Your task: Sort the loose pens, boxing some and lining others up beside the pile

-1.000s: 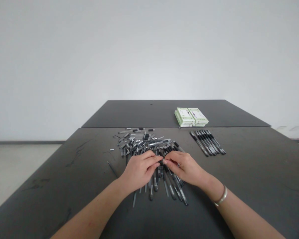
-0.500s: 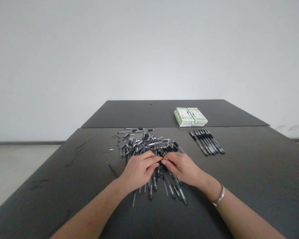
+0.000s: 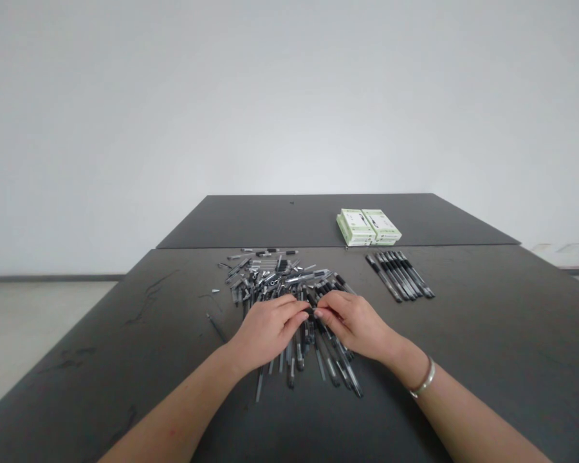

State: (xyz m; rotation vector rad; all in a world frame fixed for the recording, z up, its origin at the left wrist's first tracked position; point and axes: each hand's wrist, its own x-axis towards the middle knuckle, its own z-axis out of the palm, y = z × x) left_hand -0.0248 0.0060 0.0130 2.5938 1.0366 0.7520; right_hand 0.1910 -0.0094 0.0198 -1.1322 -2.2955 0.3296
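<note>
A heap of black and clear pen parts lies in the middle of the dark table. My left hand and my right hand meet fingertip to fingertip over the near side of the heap. Both are closed in a pinch on a small dark pen part held between them. What that part is exactly is too small to tell. A silver bracelet sits on my right wrist.
A row of several finished black pens lies to the right of the heap. Two green-and-white boxes stand behind them on the far table. A single thin dark rod lies left of my left hand.
Both hands stayed pinched together over the heap and shifted only slightly away from me. Nothing else moved.
</note>
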